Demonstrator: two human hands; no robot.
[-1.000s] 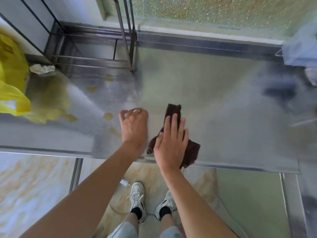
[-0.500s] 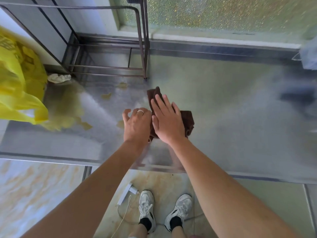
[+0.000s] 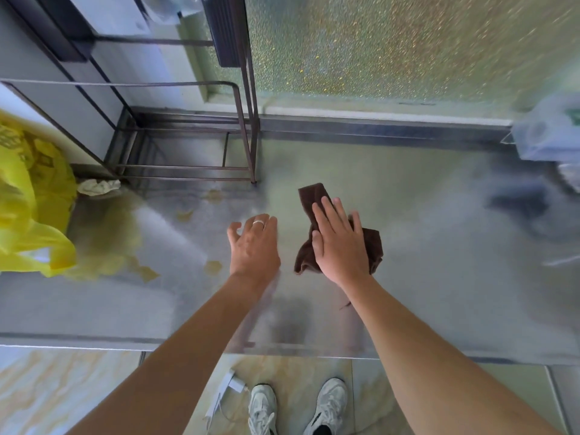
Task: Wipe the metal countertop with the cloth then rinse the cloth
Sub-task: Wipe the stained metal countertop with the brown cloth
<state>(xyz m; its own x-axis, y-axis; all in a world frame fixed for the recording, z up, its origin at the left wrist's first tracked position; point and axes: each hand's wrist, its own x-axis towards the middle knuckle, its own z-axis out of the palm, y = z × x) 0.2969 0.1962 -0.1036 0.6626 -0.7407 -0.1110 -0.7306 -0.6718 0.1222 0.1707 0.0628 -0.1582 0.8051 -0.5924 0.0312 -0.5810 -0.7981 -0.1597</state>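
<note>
On the countertop (image 3: 423, 246), the right hand (image 3: 340, 243) presses the cloth (image 3: 373, 246) with flat, slightly spread fingers; long overlapping strokes should reach the seemingly yellowish stains (image 3: 213, 266).

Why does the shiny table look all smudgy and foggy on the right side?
In the head view, the metal countertop reflects soft window light, so it looks hazy; the right edge is blurred, the bag there too. The right hand on the cloth looks sharper.
</note>
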